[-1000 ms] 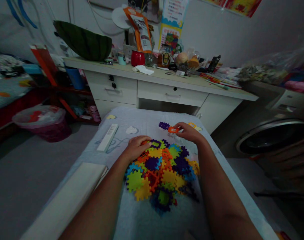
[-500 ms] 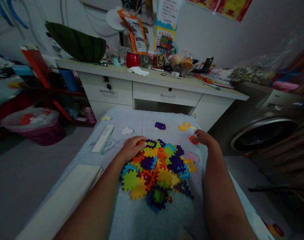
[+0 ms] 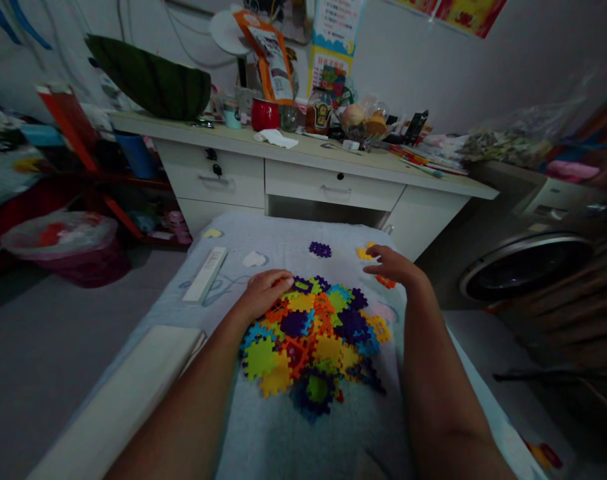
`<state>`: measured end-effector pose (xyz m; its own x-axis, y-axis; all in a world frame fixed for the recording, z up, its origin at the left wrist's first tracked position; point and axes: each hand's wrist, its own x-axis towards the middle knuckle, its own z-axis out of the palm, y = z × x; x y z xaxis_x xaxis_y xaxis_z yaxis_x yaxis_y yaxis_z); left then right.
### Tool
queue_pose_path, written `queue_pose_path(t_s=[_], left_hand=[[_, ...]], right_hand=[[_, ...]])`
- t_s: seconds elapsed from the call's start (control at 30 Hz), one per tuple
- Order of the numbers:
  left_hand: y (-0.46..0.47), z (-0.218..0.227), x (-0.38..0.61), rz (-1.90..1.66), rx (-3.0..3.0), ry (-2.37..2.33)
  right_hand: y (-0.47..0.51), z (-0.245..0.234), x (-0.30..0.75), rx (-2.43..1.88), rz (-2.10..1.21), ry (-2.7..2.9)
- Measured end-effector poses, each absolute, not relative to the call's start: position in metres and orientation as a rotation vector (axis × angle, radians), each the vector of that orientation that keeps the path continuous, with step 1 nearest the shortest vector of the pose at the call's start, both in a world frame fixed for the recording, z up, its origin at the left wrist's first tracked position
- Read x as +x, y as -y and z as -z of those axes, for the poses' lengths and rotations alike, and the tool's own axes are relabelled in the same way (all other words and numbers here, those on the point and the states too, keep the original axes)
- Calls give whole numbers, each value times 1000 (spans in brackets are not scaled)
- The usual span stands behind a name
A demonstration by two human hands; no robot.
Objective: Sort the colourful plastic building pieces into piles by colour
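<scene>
A pile of interlocking toothed plastic tiles (image 3: pixel 317 343) in orange, yellow, green, blue and purple lies on the cloth-covered table. My left hand (image 3: pixel 267 292) rests at its upper left edge, fingers reaching toward a purple frame tile (image 3: pixel 302 285); a bit of orange shows by its thumb. Its fingertips are partly hidden. To the right of the pile, my right hand (image 3: pixel 394 265) is open, fingers apart and holding nothing. It hovers over an orange tile (image 3: pixel 386 281), close to a yellow tile (image 3: pixel 364 253). A separate purple tile (image 3: pixel 320 249) lies beyond the pile.
A long white box (image 3: pixel 206 275) and a larger whitish flat object (image 3: pixel 128 393) lie along the left side. A cluttered white desk (image 3: pixel 333 187) stands behind the table. On the right is a washing machine (image 3: pixel 528 267); a lined bin (image 3: pixel 68 250) stands at left.
My right hand has let go of the orange tile, which now lies on the cloth, and has shifted left with its fingers spreading. My left hand has hardly moved.
</scene>
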<state>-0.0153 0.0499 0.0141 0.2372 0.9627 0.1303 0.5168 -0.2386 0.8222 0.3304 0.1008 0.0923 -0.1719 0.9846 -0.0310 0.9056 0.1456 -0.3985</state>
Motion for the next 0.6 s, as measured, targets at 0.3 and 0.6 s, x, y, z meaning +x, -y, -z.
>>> queue_pose_path(t_s=[0.3, 0.6], left_hand=[[-52, -9, -16, -932, 1822, -1331], [-52, -11, -16, -925, 1847, -1315]], right_hand=[[-76, -76, 205, -1201, -801, 2587], [-76, -87, 211, -1179, -756, 2467]])
